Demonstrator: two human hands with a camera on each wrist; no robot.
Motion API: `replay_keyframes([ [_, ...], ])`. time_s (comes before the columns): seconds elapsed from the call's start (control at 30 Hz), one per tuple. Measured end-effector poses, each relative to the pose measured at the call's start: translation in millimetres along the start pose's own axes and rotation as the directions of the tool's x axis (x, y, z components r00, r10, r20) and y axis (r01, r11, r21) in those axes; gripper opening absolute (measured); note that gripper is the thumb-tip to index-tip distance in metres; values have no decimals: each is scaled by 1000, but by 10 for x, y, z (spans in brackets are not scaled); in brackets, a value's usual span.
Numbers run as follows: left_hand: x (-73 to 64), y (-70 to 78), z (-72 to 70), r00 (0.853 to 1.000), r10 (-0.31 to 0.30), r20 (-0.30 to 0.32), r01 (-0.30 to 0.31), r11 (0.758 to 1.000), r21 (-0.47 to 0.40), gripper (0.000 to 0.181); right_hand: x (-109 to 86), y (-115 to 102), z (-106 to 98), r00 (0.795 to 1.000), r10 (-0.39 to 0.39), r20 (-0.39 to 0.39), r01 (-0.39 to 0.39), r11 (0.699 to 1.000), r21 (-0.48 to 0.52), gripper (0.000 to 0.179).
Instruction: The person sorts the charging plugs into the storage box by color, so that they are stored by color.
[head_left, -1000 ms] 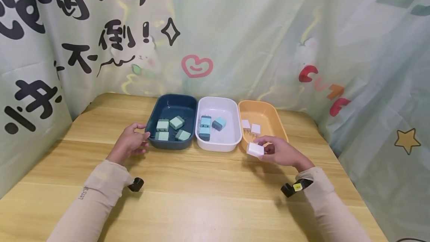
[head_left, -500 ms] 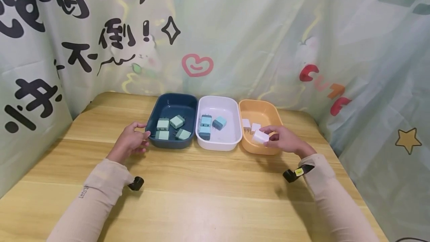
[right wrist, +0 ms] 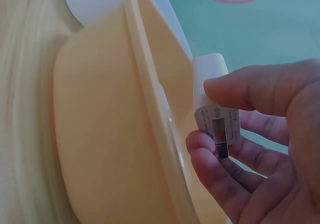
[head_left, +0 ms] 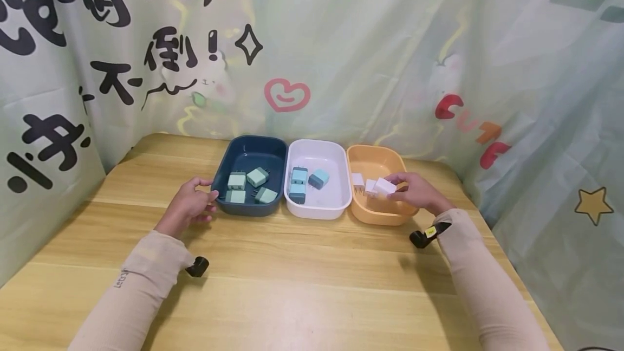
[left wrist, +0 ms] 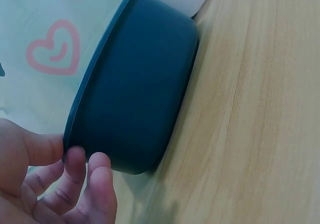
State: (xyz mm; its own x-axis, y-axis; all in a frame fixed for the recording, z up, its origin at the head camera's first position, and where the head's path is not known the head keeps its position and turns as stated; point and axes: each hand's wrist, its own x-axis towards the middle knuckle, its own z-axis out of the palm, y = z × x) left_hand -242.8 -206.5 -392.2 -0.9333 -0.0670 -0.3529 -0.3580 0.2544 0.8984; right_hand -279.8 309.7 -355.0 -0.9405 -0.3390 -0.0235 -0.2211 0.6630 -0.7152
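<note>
My left hand (head_left: 189,203) pinches the near left corner of a dark blue tray (head_left: 251,209), thumb and a finger at the rim (left wrist: 75,106). Inside that tray lie several pale green charger plugs (head_left: 257,177). Over the orange tray (head_left: 382,216), my right hand (head_left: 416,194) holds a white charger plug (head_left: 384,187) between thumb and fingers. Its metal prongs (right wrist: 220,134) point down toward the fingertips in the right wrist view. Two more white charger plugs (head_left: 358,180) lie in the orange tray, one partly hidden by the held one.
Between the blue and orange trays stands a white tray (head_left: 319,150) with three blue charger plugs (head_left: 318,178). The three trays sit side by side on a wooden table (head_left: 302,280). A printed curtain (head_left: 351,58) hangs right behind the table.
My right hand has carried the white charger plug from the orange tray's near edge up and over its inside, near the other white plugs. The left hand has stayed at the blue tray.
</note>
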Motion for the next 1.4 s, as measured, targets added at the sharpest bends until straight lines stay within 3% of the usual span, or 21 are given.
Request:
replay_keyframes([
  [0.33,-5,-39,-11,1000,13,0,-13,1000,1,48,149,112,-79,998,60,-28,-63,992,-114,42],
  [0.9,2,-55,1,1000,21,0,-21,1000,11,48,255,212,-126,988,149,-46,-154,978,-141,44],
  [1.0,9,-58,-1,1000,21,0,-21,1000,9,48,243,211,-127,989,143,-48,-149,979,-138,44],
  [1.23,25,-67,-8,1000,22,7,-22,1000,1,48,183,196,-175,998,49,-39,-55,985,-162,46],
  [1.4,34,-64,-21,1000,24,6,-24,1000,7,49,156,162,-243,997,76,-17,-77,980,-182,49],
])
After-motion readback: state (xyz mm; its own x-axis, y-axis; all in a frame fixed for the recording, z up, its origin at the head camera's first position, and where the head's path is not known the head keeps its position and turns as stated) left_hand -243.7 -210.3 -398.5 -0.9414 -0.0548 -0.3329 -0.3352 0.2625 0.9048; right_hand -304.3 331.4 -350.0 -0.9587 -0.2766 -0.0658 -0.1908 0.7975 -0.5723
